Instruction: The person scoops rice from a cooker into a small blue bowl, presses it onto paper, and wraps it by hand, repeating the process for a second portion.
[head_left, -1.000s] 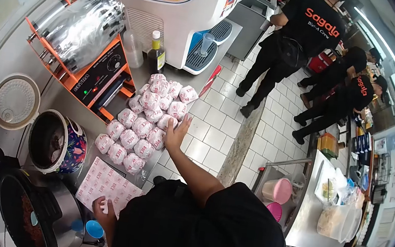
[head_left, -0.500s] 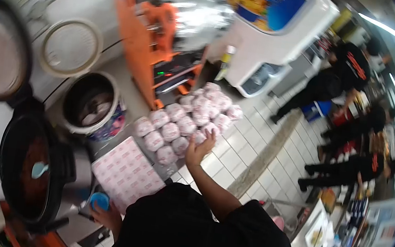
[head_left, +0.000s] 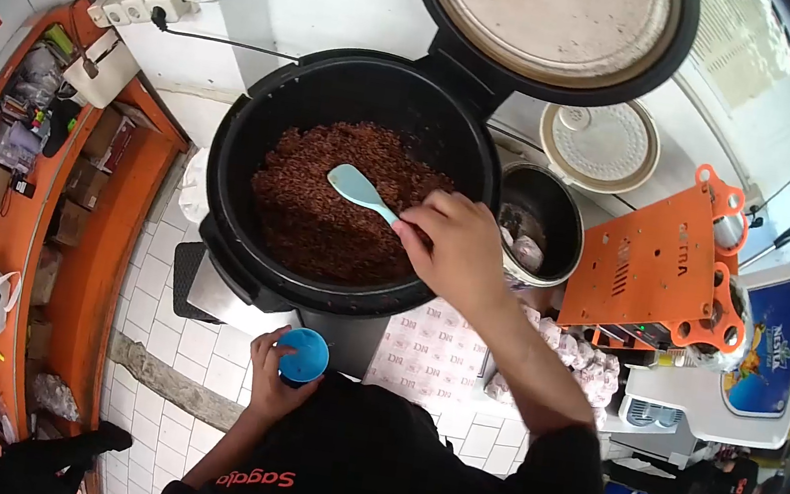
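Observation:
A large black rice cooker (head_left: 240, 271) stands open in front of me, with reddish-brown rice (head_left: 307, 225) inside. Over the rice, my right hand (head_left: 460, 251) grips the handle of a pale blue rice paddle (head_left: 361, 188); its blade lies at or just above the rice surface. My left hand (head_left: 266, 386) is wrapped around a small blue cup (head_left: 305, 356), tilted so its hollow inside shows, below the cooker's near rim. Pink-printed wrapping paper (head_left: 426, 348) lies to the cup's right.
The cooker's raised lid (head_left: 549, 16) is at the top. A second pot (head_left: 565, 256) holds wrapped packets. Beyond the paper sit piled wrapped packets (head_left: 590, 370), beside an orange machine (head_left: 645, 262). Orange shelving (head_left: 78, 273) stands left. Another person (head_left: 724, 491) is at the lower right.
The view has swung left to the cooker. My right hand has left the wrapped packets and now holds the paddle that lay in the cooker. The blue cup remains in my left hand.

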### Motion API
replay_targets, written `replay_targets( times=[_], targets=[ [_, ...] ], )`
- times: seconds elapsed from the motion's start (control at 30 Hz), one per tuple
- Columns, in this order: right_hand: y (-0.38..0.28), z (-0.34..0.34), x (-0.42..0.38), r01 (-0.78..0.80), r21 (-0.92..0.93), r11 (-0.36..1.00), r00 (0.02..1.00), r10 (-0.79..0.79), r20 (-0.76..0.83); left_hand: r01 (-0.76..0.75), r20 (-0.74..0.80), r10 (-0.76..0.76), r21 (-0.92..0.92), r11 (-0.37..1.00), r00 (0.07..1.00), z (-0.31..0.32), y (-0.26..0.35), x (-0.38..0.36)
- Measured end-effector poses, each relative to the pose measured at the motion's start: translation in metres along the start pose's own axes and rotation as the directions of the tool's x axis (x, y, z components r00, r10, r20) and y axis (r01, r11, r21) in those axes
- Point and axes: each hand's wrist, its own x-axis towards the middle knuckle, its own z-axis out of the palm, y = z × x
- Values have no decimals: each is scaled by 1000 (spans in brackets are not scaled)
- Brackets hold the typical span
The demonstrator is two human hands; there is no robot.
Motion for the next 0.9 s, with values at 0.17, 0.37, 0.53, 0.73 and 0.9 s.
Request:
replay_targets(
  times=[0.17, 0.37, 0.53, 0.73, 0.9],
  targets=[
    [23, 94, 81, 134, -420, 898, 644, 243, 725, -14, -290, -21, -118, 993, 957, -68, -32, 11],
    [41, 75, 106, -63, -243, 968, 666, 222, 712, 4, -598, -106, -170, 985, 795, -109, -62, 61],
    [31, 44, 121, -607, -57, 793, 561, 478, 676, -234, -558, -267, -667, 707, 786, -110, -55, 144],
    [32, 62, 141, -466, -130, 875, 629, 431, 647, -283, -464, -235, -793, 540, 854, -101, -35, 202],
    [37, 103, 188, -632, -47, 773, 451, 417, 789, -330, -515, -170, -734, 593, 840, -88, -39, 211]
  ],
)
